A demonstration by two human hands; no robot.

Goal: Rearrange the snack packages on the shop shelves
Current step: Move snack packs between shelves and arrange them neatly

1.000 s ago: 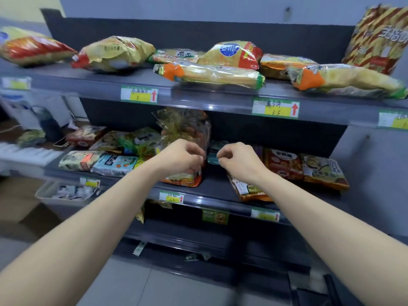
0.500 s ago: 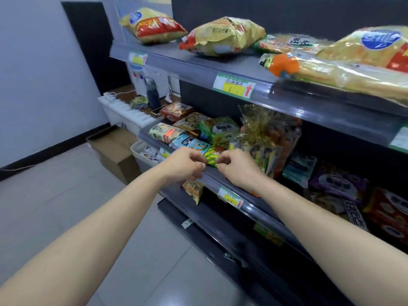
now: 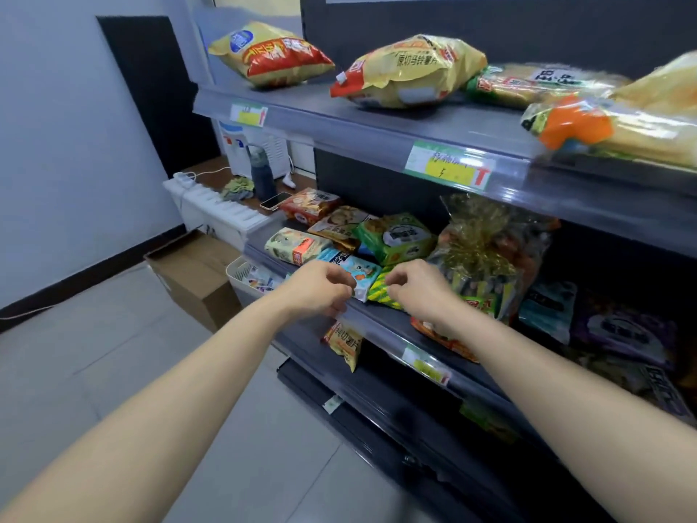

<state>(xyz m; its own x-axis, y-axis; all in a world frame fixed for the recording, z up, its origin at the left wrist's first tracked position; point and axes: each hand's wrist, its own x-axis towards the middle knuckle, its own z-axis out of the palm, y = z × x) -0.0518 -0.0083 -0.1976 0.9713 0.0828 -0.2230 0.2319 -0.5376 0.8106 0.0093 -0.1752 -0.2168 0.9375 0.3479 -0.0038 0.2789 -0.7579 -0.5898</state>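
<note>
Packet (image 3: 354, 269), blue, by curled left hand (image 3: 320, 290); striped yellow packet (image 3: 379, 293) by curled right hand (image 3: 415, 286); grips unclear.

We are seeing a pale wall (image 3: 56, 145) running along the left, with a black baseboard (image 3: 94, 275) edging it and a dark panel (image 3: 151, 88) standing against it farther back. Grey floor tiles (image 3: 113, 371) are catching soft, even light. 1 cardboard box (image 3: 192, 273) is sitting on the floor near the dark shelf unit (image 3: 339, 122). Behind it, 1 low white ribbed unit (image 3: 215, 215) is standing, and a brown surface (image 3: 303, 180) is carrying 1 dark bottle (image 3: 263, 177) and 1 phone (image 3: 275, 201).
</note>
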